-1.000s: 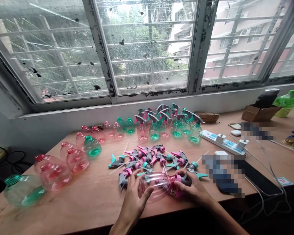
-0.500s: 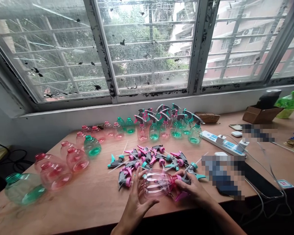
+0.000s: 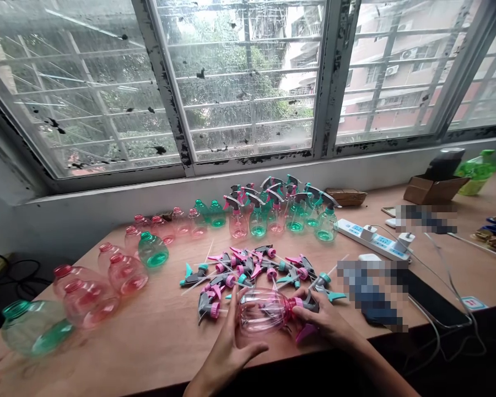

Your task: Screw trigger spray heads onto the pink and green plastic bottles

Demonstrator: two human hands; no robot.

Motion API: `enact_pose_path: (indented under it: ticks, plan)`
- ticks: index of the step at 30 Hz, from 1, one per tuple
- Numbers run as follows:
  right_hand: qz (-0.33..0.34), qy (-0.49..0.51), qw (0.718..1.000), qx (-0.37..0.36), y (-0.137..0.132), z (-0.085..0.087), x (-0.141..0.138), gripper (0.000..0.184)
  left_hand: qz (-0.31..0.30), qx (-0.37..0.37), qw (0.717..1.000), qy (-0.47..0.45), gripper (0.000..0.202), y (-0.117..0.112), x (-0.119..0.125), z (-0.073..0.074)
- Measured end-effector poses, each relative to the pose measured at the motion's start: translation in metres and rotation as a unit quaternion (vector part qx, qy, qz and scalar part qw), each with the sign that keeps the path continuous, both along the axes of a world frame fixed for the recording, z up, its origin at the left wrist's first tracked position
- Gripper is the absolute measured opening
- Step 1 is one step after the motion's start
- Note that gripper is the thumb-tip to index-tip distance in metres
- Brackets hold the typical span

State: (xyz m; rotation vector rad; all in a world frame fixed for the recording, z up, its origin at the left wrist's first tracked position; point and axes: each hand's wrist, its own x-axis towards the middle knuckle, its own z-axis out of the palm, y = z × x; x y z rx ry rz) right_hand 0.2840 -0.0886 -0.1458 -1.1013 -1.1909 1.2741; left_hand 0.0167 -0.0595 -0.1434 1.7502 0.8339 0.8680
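A clear pink spray bottle (image 3: 259,312) lies on its side just above the wooden table's (image 3: 157,336) front edge, between my two hands. My left hand (image 3: 230,345) cups its base with the fingers curled round it. My right hand (image 3: 320,321) is closed on the pink collar and grey-pink trigger head (image 3: 305,315) at the bottle's neck. Just behind lies a heap of loose trigger heads (image 3: 256,268), pink, grey and teal, with thin dip tubes.
Capless pink and green bottles (image 3: 126,273) lie scattered at the left. Finished bottles with triggers (image 3: 279,212) stand in a group under the window. At the right are a white power strip (image 3: 376,238) with cables, a dark phone (image 3: 432,300) and a cardboard box (image 3: 432,190).
The bottle has been lifted slightly and turned between my hands, the trigger's pink lever now pointing down toward the table edge. My left hand's fingers have shifted on the base.
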Motion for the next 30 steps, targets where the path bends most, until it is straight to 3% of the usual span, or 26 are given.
enact_pose_path:
  ticks: [4,8,16,20,25,30]
  plan:
    - [-0.005,-0.008,1.0,-0.009,0.0,-0.003,0.002,0.038,-0.014,-0.073,0.995,-0.073,0.092,-0.001,0.0,0.01]
    - [0.0,0.001,1.0,-0.012,0.0,-0.002,0.003,0.038,-0.011,-0.088,0.991,-0.105,0.096,-0.002,0.004,0.015]
    - [0.02,0.03,0.999,-0.007,0.0,0.006,0.0,0.033,-0.015,-0.087,0.983,-0.161,0.109,0.002,0.002,0.003]
    - [0.019,0.035,0.999,-0.009,0.001,-0.001,0.002,0.034,-0.029,-0.085,0.982,-0.164,0.091,0.002,0.0,0.003]
    - [0.024,0.058,0.998,-0.008,0.003,-0.013,0.005,0.036,-0.039,-0.066,0.989,-0.124,0.087,-0.002,0.001,0.004]
    - [0.026,0.056,0.998,-0.006,0.001,-0.005,0.003,0.033,-0.042,-0.063,0.99,-0.116,0.104,-0.001,0.0,-0.005]
